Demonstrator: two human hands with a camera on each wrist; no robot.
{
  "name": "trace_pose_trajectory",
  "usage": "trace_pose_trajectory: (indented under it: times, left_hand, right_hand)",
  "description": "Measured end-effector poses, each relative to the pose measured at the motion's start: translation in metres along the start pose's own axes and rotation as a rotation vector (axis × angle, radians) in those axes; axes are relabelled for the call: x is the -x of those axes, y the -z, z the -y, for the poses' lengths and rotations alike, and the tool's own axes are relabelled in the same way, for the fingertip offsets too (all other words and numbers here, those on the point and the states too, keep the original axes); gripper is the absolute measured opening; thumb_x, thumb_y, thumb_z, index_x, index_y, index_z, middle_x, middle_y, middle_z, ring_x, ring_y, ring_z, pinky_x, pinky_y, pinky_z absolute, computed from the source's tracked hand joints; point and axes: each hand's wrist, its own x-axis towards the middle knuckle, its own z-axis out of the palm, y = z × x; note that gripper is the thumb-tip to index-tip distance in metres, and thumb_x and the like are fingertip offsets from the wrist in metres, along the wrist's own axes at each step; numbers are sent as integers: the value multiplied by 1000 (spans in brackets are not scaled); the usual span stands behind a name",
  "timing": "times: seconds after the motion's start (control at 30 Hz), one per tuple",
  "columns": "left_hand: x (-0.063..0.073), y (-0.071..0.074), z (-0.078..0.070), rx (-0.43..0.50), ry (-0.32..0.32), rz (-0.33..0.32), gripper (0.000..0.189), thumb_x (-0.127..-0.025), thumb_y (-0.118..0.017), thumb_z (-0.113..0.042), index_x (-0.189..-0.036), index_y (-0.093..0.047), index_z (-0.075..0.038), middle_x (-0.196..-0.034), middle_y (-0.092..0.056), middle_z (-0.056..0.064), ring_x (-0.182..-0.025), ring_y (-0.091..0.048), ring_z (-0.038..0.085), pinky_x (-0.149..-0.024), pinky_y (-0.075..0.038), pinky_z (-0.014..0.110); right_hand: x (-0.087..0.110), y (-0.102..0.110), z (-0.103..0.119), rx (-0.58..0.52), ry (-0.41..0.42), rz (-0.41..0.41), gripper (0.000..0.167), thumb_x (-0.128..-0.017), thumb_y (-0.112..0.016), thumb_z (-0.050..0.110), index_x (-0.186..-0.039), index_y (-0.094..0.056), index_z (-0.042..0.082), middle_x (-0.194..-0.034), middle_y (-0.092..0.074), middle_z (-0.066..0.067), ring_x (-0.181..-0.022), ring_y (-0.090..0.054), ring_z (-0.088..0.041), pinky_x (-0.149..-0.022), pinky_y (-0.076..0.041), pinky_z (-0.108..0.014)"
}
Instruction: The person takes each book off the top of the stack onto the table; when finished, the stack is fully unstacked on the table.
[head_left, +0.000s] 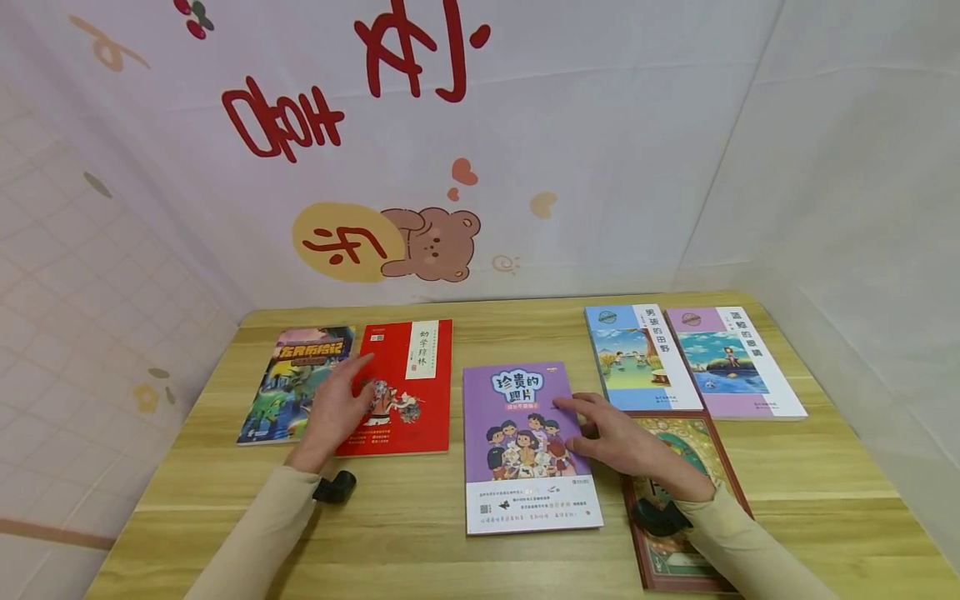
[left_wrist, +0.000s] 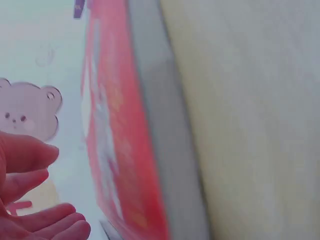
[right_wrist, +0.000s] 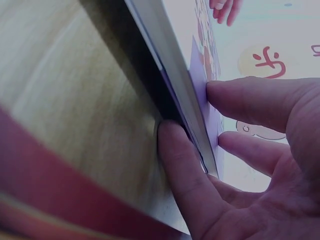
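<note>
A purple picture book (head_left: 525,450) lies mid-table, with cartoon children on its cover and a white band along the bottom. My right hand (head_left: 618,437) holds its right edge; the right wrist view shows thumb and a finger on the cover (right_wrist: 214,110) and another finger low beside the edge, near the tabletop. To the left, my left hand (head_left: 341,408) hovers over a red book (head_left: 427,400), fingers loosely bent and holding nothing. A colourful dinosaur book (head_left: 281,396) sits left of the red one, partly covered by that hand.
Blue (head_left: 637,358) and pink-purple books (head_left: 731,358) lie side by side at the back right. Below them a dark green and red book (head_left: 693,467) is partly covered by my right forearm. A printed cloth wall (head_left: 600,167) stands behind the wooden table (head_left: 397,533).
</note>
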Motion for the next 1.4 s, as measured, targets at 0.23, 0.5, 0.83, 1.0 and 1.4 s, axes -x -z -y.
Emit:
trace_pose_trajectory:
  times: [0.23, 0.5, 0.83, 1.0, 1.4]
  left_hand:
    - [16, -13, -27, 58, -130, 11, 51, -98, -68, -8, -148, -55, 0, -144, -57, 23, -123, -58, 41, -102, -49, 60]
    - [46, -37, -63, 163, -118, 86, 56, -95, -74, -8, -148, -56, -6, -138, -61, 16, -116, -65, 31, -99, -54, 51]
    - [65, -58, -81, 161, -154, 189, 58, -93, -76, -12, -147, -56, -7, -136, -60, 11, -114, -60, 25, -95, -56, 45]
    - [67, -63, -83, 223, -139, 258, 61, -94, -77, -14, -150, -53, -6, -131, -59, 8, -104, -60, 18, -88, -58, 31]
    - [70, -73, -91, 324, -61, 261, 68, -92, -78, -13, -152, -48, 0, -123, -57, 12, -89, -59, 15, -74, -56, 21]
  right_hand:
    - [1, 0, -1, -33, 3, -14, 59, -100, -69, 13, -153, -48, 1, -147, -45, -30, -119, -60, -39, -97, -54, -53]
    - [-1, 0, 0, -62, 12, -50, 57, -100, -68, 13, -151, -49, -2, -146, -48, -30, -115, -60, -33, -91, -54, -43]
    - [-7, -3, 1, -144, 4, -117, 65, -99, -71, 15, -154, -42, -4, -128, -59, -26, -95, -67, -23, -74, -56, -32]
    - [-8, -4, 2, -201, -19, -119, 64, -100, -69, 14, -155, -41, 0, -113, -64, -19, -87, -68, -21, -69, -56, -34]
    - [-9, -8, 0, -85, -21, -141, 58, -98, -71, 15, -150, -50, -2, -120, -60, -19, -87, -62, -17, -73, -51, -32]
